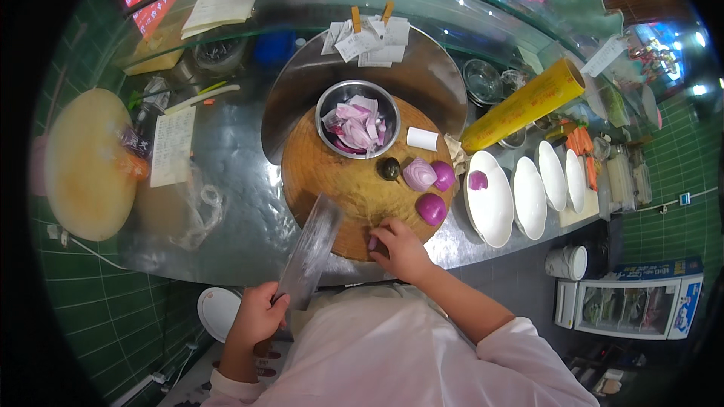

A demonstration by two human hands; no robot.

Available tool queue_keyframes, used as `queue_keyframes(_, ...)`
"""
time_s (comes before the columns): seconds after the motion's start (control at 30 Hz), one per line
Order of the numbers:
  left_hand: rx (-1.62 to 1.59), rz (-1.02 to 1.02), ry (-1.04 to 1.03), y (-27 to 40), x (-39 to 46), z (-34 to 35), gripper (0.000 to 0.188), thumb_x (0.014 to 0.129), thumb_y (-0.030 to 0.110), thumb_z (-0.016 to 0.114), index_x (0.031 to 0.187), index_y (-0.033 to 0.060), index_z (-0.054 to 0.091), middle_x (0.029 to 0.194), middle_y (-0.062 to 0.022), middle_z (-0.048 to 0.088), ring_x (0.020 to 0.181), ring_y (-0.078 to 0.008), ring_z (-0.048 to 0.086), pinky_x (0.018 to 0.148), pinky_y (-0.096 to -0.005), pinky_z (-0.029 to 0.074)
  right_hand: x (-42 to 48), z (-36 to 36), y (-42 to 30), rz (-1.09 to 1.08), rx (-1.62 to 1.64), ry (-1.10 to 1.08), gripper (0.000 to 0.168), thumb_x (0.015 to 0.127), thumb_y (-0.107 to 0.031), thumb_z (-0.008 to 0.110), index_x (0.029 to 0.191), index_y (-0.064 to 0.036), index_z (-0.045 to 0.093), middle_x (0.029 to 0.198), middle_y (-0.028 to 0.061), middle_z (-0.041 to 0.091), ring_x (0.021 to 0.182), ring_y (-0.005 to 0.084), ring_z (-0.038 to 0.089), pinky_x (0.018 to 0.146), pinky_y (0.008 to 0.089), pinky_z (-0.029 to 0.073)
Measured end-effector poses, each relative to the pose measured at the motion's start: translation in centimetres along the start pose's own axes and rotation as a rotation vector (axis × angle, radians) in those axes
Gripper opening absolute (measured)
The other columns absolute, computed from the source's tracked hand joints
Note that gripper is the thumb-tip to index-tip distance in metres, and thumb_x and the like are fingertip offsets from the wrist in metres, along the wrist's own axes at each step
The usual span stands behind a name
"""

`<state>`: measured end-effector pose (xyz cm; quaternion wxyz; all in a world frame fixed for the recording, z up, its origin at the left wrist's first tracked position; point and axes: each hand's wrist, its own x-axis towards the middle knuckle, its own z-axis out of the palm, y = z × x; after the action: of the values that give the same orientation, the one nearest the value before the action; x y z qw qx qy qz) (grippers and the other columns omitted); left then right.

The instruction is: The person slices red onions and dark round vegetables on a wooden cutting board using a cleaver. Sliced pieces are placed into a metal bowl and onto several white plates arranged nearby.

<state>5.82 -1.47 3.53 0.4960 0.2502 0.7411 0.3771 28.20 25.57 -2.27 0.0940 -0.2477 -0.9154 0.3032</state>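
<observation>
My left hand (261, 312) grips the handle of a cleaver (313, 251), whose broad blade reaches over the near left edge of a round wooden chopping block (350, 186). At the block's near edge, my right hand (399, 249) pinches a small purple onion piece (373, 242) between thumb and fingers. A steel bowl (322, 130) at the back of the block holds cut red onion (356, 124). Right of it lie a white paper roll (422, 138), a small dark round object (389, 169), a peeled onion with pale layers (419, 174) and two purple onion pieces (443, 176) (431, 209).
White oval bowls (489, 215) line the right side, the nearest holding an onion piece (478, 180). Behind them a yellow tube (523, 106) leans diagonally. A curved metal guard (294, 85) stands behind the block. Leftward are a paper slip (172, 147), a plastic bag (198, 215) and a pale round board (90, 164).
</observation>
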Motion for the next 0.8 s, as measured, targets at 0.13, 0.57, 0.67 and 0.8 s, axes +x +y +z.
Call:
queue_keyframes(0.13, 0.051, 0.013, 0.000, 0.4, 0.3, -0.2, 0.018, 0.096, 0.006, 0.066, 0.083, -0.0042, 0.059, 0.063, -0.0108, 0.064, 0.052, -0.0160, 0.066, 0.048, -0.0329, 0.049, 0.8, 0.3, 0.4, 0.021, 0.006, -0.096, 0.027, 0.079, -0.011, 0.077, 0.104, -0.007, 0.067, 0.106, 0.0156, 0.062, 0.100, 0.0380, 0.065, 0.085, 0.0462, 0.056)
queue_keyframes(0.57, 0.107, -0.007, 0.057, 1.6, -0.5, 1.5, 0.020, 0.096, 0.008, 0.066, 0.084, -0.0046, 0.056, 0.063, -0.0150, 0.065, 0.052, -0.0202, 0.068, 0.049, -0.0367, 0.049, 15.8, -5.0, 4.4, 0.154, 0.276, 0.361, 0.019, 0.082, -0.005, 0.075, 0.099, -0.003, 0.068, 0.086, 0.0126, 0.071, 0.076, 0.0243, 0.071, 0.070, 0.0373, 0.055)
queue_keyframes(0.67, 0.148, -0.022, 0.062, 2.2, -1.0, 1.6, 0.021, 0.096, 0.009, 0.066, 0.085, -0.0046, 0.056, 0.063, -0.0169, 0.065, 0.054, -0.0219, 0.069, 0.051, -0.0378, 0.050, 17.5, -6.4, 5.3, 0.059, 0.175, 0.441, 0.026, 0.083, -0.005, 0.076, 0.108, -0.001, 0.069, 0.089, 0.0109, 0.071, 0.076, 0.0209, 0.071, 0.070, 0.0330, 0.056)
queue_keyframes(0.8, 0.154, -0.037, 0.046, 1.3, -0.9, 2.0, 0.020, 0.097, 0.012, 0.065, 0.091, -0.0049, 0.056, 0.066, -0.0188, 0.067, 0.057, -0.0249, 0.070, 0.055, -0.0394, 0.052, 12.2, -8.9, 6.1, 0.065, -0.028, 0.533, 0.025, 0.082, -0.008, 0.077, 0.105, -0.001, 0.071, 0.095, 0.0162, 0.069, 0.081, 0.0325, 0.071, 0.077, 0.0400, 0.057)
